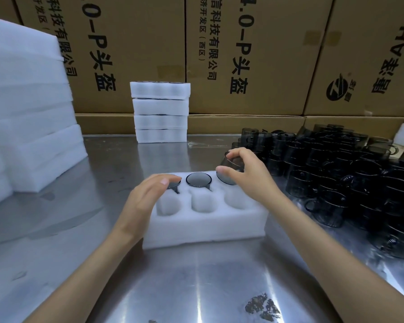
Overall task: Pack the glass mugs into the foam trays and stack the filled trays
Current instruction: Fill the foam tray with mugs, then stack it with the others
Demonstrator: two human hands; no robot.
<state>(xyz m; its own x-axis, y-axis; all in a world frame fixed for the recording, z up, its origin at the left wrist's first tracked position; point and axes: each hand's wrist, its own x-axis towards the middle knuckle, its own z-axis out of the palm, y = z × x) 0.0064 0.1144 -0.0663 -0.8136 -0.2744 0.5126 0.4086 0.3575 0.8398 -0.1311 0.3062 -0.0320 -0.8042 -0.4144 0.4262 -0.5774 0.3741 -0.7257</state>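
Right hand (pixel 247 173) pinches a smoked glass mug (pixel 230 170) by its rim and wall, tilted over the far-right cell — 1 o'clock of the foam tray (pixel 205 229); left hand (pixel 147 194), fingers together, rests on the far-left mug (pixel 174 181). Glass judged rigid, slick, breakable — grip the wall; foam yields.

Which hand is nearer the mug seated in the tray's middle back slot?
Roughly equal, left slightly nearer. Left hand rests on the neighbouring mug to its left; right hand holds a tilted mug right of the seated mug.
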